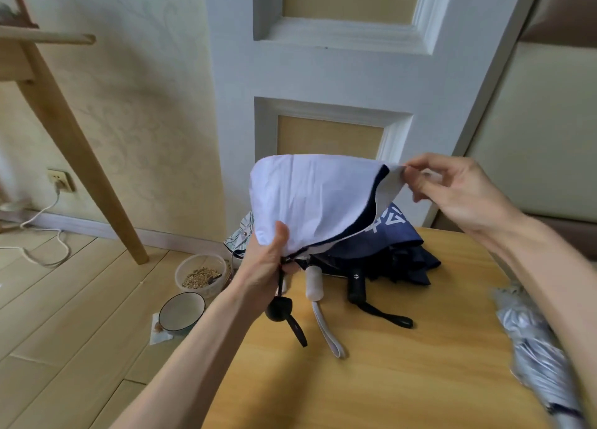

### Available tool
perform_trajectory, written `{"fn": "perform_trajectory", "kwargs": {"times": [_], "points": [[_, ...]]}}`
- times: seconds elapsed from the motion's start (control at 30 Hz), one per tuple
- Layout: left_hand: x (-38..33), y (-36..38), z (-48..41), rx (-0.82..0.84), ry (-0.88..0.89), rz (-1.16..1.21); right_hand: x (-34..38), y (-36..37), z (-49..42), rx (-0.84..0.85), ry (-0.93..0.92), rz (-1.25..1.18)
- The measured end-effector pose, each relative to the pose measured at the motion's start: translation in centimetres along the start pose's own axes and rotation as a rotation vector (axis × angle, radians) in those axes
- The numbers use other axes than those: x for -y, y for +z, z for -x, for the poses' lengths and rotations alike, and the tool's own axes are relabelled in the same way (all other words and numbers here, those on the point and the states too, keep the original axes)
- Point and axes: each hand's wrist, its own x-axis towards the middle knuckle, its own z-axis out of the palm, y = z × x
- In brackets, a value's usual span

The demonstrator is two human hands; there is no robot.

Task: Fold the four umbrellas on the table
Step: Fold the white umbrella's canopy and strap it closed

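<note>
I hold a pale lilac umbrella (pixel 310 199) with a dark lining above the wooden table (pixel 403 373). My left hand (pixel 268 273) grips its gathered base, and its round black handle (pixel 279 309) hangs below. My right hand (pixel 452 186) pinches the canopy's edge at the upper right. Behind it on the table lies a navy umbrella (pixel 407 251) with a black handle (pixel 357 286). A white handle (pixel 314 283) with a pale strap lies beside it. A silvery umbrella (pixel 533 348) lies along the table's right edge. A striped pale fabric (pixel 240 234) peeks out at the table's far left.
On the wood floor left of the table stand a clear tub of grain (pixel 200 275) and a white bowl (pixel 181 312). A slanted wooden leg (pixel 80 157) and a white cable (pixel 42 234) are further left. A white panelled door (pixel 339 73) is behind the table.
</note>
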Motion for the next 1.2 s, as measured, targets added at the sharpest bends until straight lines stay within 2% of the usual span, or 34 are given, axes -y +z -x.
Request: {"fn": "perform_trajectory", "kwargs": {"times": [0.13, 0.2, 0.3, 0.47, 0.67, 0.93, 1.2], "points": [[-0.6, -0.3, 0.1, -0.180, -0.001, -0.047, -1.2, -1.1, 2.0, 0.183, 0.195, -0.043], [-0.7, -0.5, 0.2, -0.214, 0.040, -0.106, -1.7, -0.7, 2.6, 0.156, 0.268, -0.056], [-0.7, -0.6, 0.4, -0.227, 0.099, -0.149, -2.9, 0.0, 3.0, 0.019, 0.235, 0.009], [-0.6, -0.2, 0.7, -0.249, 0.134, -0.170, -4.4, 0.7, 3.7, 0.038, 0.193, 0.063], [0.0, 0.5, 0.7, -0.257, 0.137, -0.199, -5.7, 0.7, 4.0, -0.022, 0.213, 0.031], [0.7, 0.4, 0.4, -0.201, 0.139, -0.279, -7.4, -0.2, 4.9, 0.050, 0.349, 0.038], [0.9, 0.7, 0.4, -0.206, 0.139, -0.308, -7.5, -1.3, 5.5, 0.057, 0.372, 0.036]]}}
